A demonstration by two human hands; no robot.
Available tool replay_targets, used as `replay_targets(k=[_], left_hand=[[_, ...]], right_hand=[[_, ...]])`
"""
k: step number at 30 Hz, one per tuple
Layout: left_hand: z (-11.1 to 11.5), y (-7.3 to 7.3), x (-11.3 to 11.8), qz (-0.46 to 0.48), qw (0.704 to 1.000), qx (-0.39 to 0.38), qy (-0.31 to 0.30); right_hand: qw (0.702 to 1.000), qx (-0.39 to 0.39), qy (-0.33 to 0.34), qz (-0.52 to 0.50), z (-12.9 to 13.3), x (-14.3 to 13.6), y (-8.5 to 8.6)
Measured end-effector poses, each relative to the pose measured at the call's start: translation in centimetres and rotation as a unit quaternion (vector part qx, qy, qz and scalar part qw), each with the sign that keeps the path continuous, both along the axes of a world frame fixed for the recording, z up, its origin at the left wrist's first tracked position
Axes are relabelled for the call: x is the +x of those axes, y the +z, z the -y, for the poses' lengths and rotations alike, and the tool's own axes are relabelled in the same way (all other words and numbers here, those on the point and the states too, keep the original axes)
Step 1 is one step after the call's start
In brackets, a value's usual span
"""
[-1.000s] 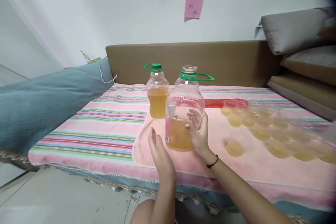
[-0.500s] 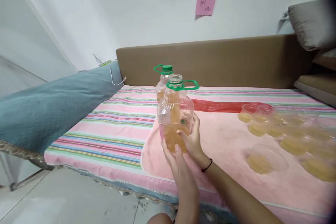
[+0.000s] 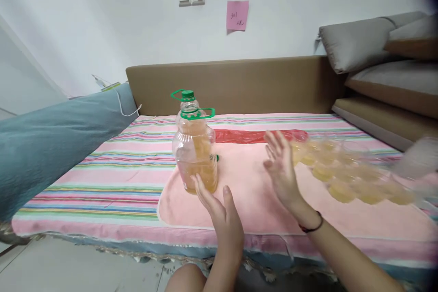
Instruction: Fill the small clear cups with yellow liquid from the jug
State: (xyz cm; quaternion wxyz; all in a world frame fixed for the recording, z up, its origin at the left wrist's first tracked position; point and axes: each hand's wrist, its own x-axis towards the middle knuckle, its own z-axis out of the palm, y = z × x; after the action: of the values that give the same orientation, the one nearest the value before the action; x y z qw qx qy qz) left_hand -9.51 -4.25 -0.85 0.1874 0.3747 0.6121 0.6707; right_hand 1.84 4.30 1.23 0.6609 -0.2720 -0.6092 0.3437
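Note:
A clear plastic jug (image 3: 195, 164) with a green carry ring, its neck uncapped, stands upright on the pink mat, partly filled with pale yellow liquid. My left hand (image 3: 221, 216) is open at its lower front, fingertips by the wall; whether they touch it I cannot tell. Behind the jug, mostly hidden, is a second one with a green cap (image 3: 187, 94). A loose green cap (image 3: 216, 158) shows at the jug's right side. Off to the right, my right hand (image 3: 282, 169) is raised over the mat, open, fingers apart and holding nothing.
Several clear cups (image 3: 345, 187) of yellow liquid stand grouped at the right, slightly blurred. A red plastic bag (image 3: 239, 136) lies along the mat's back edge. Cushions (image 3: 362, 45) are piled at the far right. A blurred clear object (image 3: 419, 159) is at the right edge.
Both hands held the jug earlier; now it stands on the mat. My right hand has let go and moved right, opening. The view has turned right.

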Motion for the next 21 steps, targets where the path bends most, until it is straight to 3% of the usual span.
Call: replay_targets(k=[4,6,9,14,21], left_hand=[[-0.6,-1.0,1.9,-0.022,0.992,0.037,-0.121],[-1.1,-1.7,3.0,-0.018,0.982,0.015,-0.188],[-2.0,-2.9,4.8,0.044,0.964,-0.056,-0.255],[-3.0,-3.9,7.4,0.126,0.936,-0.132,-0.3],[-3.7,-3.7,9.5,0.148,0.924,-0.135,-0.325]], right_hand=[[0.997,0.005,-0.072,-0.019,1.9,8.6,0.8],[0.995,-0.052,-0.083,-0.024,2.7,12.0,-0.5],[0.985,-0.159,-0.067,-0.021,3.6,15.0,-3.6],[0.953,-0.297,-0.002,-0.057,4.9,14.7,-7.8],[0.911,-0.386,0.06,-0.131,6.5,12.8,-8.1]])
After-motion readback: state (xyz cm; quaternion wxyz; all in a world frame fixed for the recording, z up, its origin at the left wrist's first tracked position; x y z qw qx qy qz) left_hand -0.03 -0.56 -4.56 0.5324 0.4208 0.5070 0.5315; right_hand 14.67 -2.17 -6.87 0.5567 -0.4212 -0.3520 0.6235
